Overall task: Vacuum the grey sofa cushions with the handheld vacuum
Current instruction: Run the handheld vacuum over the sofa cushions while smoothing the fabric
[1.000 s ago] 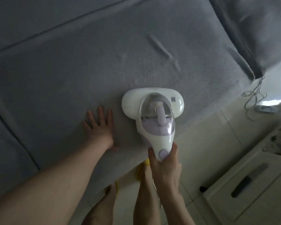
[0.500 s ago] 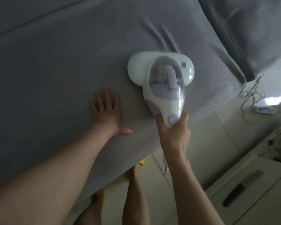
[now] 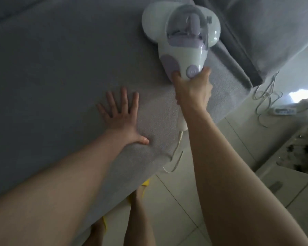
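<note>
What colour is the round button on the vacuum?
Pale purple. The button sits on the white vacuum, just above the right hand; head view.

The sofa cushion (image 3: 64,71) is grey woven cloth, matt, with a fine rough grain that shows most plainly near its front edge. The vacuum (image 3: 180,35) has a smooth, glossy white plastic shell with matt lilac plastic patches and a round lilac button; its dome is clear, shiny plastic that catches the light. The cord (image 3: 176,153) trailing from its handle looks like smooth white plastic. The floor (image 3: 176,201) is pale tile, smooth and slightly glossy, with thin dark joints. A loose cable (image 3: 264,96) on the floor has the same smooth white coating.
</note>
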